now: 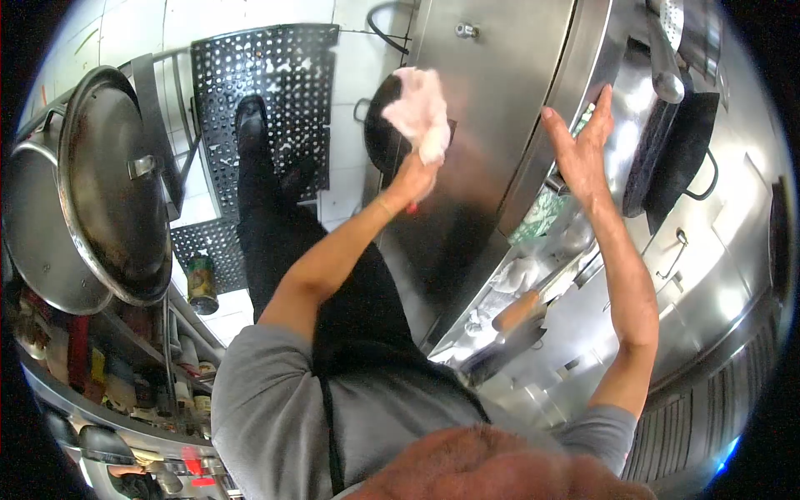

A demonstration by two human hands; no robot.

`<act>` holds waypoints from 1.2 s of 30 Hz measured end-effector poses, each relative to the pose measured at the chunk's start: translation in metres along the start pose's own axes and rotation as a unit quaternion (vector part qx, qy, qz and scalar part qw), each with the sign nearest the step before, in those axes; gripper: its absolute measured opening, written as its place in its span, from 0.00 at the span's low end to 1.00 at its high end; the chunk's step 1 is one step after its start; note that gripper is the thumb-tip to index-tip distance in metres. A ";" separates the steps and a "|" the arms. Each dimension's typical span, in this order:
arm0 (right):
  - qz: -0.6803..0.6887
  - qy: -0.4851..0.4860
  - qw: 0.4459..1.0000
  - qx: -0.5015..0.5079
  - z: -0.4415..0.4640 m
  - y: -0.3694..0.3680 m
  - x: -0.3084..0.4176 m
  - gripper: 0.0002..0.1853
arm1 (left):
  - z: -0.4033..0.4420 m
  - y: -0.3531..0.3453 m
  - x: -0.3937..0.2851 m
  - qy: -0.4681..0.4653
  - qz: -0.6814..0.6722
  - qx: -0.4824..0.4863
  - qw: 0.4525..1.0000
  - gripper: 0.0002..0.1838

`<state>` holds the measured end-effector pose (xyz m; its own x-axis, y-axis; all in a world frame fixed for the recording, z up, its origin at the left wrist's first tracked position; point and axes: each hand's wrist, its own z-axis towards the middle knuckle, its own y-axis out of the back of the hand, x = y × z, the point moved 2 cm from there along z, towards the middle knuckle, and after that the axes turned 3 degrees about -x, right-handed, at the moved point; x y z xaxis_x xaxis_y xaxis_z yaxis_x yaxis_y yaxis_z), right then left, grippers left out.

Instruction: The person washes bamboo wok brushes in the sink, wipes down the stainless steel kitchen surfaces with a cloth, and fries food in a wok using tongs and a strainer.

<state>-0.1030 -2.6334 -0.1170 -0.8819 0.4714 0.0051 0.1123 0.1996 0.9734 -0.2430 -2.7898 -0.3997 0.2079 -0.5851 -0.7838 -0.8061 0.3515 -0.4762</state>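
Observation:
My left hand (411, 181) is closed around a crumpled pale pink-white cloth (417, 108). The cloth is held up in front of a stainless steel panel (492, 108), and a dark round pan (382, 129) is partly hidden behind it. Fingers apart, my right hand (583, 158) lies against the steel counter's edge (546, 133). Green-and-white patterned material (540, 214) shows beside that hand. Its palm side is hidden, and I see nothing held in it.
Large pots with a lid (117, 183) stand at left above crowded shelves. A perforated black mat (275, 75) and a can (201, 283) are on the tiled floor. At right are a wooden-handled tool (517, 311) and a dark pan (683, 158).

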 end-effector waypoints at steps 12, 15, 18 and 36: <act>-0.016 -0.011 1.000 0.008 0.001 -0.001 -0.003 0.59 | -0.042 -0.045 -0.124 -0.133 0.009 -0.002 0.991 0.33; -0.007 -0.007 1.000 -0.001 0.001 -0.002 -0.003 0.59 | -0.097 -0.047 -0.121 -0.132 0.099 0.042 0.985 0.37; 0.001 -0.012 1.000 -0.003 0.001 -0.001 -0.002 0.60 | -0.086 -0.064 -0.081 -0.117 0.113 0.055 0.985 0.42; 0.004 -0.019 0.999 0.048 0.003 0.007 -0.012 0.66 | -0.170 -0.057 -0.035 -0.124 0.218 0.049 0.967 0.19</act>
<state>-0.0904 -2.6353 -0.1108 -0.8633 0.5047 0.0029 0.1650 0.2768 0.9467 -0.2981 -2.9136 -0.2773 -0.0037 -0.1768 -0.9842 -0.7931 0.6001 -0.1048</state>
